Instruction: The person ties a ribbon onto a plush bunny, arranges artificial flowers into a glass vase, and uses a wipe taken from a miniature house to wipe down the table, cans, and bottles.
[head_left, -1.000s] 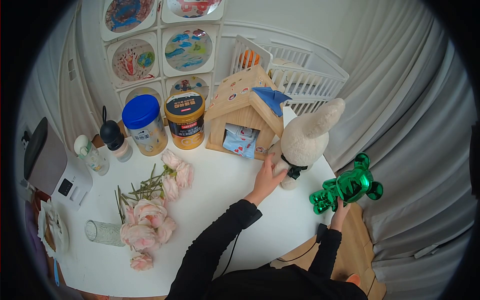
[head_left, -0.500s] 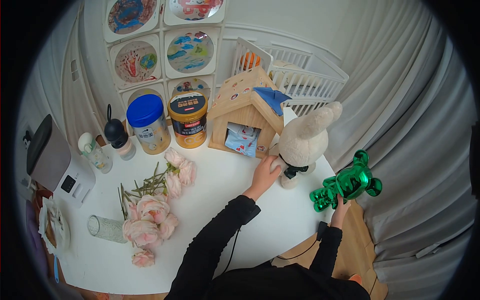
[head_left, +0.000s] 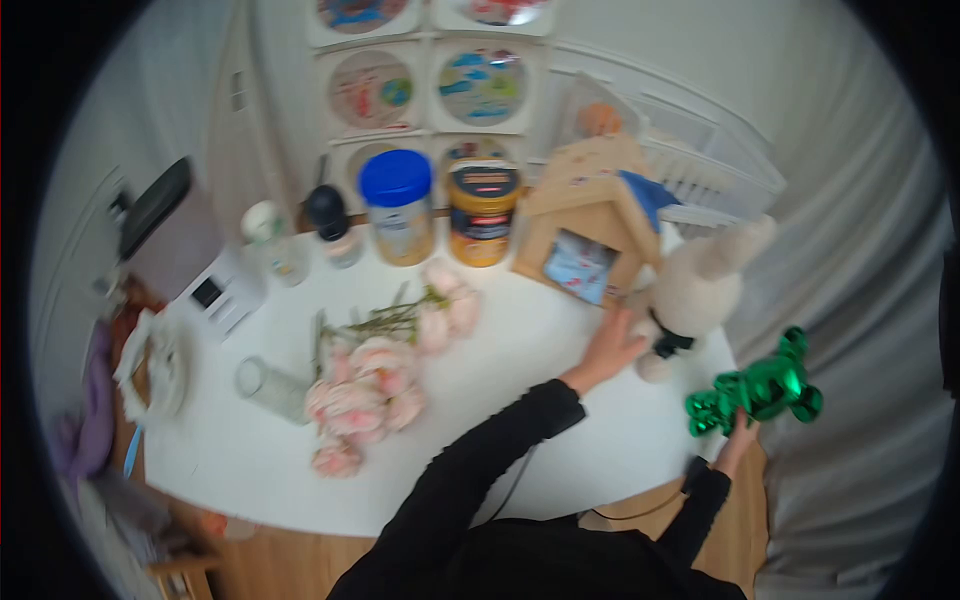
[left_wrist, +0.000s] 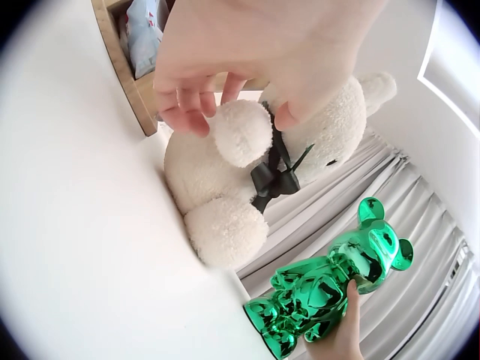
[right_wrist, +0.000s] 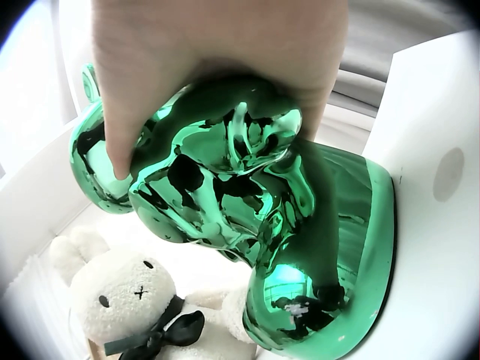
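A white plush rabbit point(head_left: 698, 292) with a black bow at its neck sits upright at the table's right side. My left hand point(head_left: 608, 350) reaches to it; in the left wrist view the fingers point(left_wrist: 193, 120) and thumb lie on either side of its round paw point(left_wrist: 244, 133), holding it. By the table's right edge, my right hand point(head_left: 740, 440) grips a shiny green bear figure point(head_left: 772, 386) around the body, its head tilted away to the right. The right wrist view shows the bear's feet point(right_wrist: 322, 330) close against the white table, the rabbit's stitched face beyond.
Behind the rabbit stands a wooden toy house point(head_left: 590, 215) with a blue packet point(head_left: 580, 266) inside. Two tubs point(head_left: 397, 215) and two bottles line the back. Pink flowers point(head_left: 380, 370) and a lying glass vase point(head_left: 272, 388) occupy the left middle, near a white-and-grey appliance point(head_left: 215, 290).
The head view has swung left, so everything sits further right in it and is blurred. Both hands keep their holds on the rabbit and the bear figure.
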